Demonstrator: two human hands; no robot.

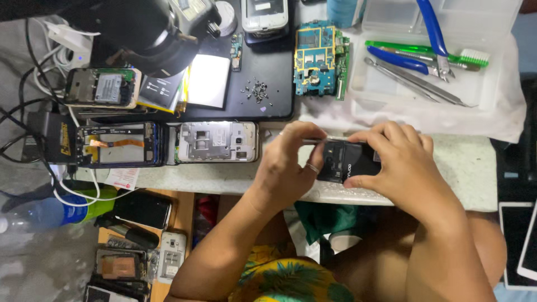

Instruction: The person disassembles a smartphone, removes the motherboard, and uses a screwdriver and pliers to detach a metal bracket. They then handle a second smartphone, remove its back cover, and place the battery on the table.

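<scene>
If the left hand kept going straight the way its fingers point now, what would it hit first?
The left hand points up-right over the black phone. Past that, it would probably first meet the white cloth under the clear tray; depth is unclear.

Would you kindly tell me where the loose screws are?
In the head view, the loose screws lie on the black mat, upper centre, just left of the blue circuit board.

Black phone (348, 161) is held. Blue-handled pliers (433, 34), green brush (425, 53), blue-yellow circuit board (320, 59) are seen. Yellow-green leaf-print garment (285, 279) is worn.
</scene>
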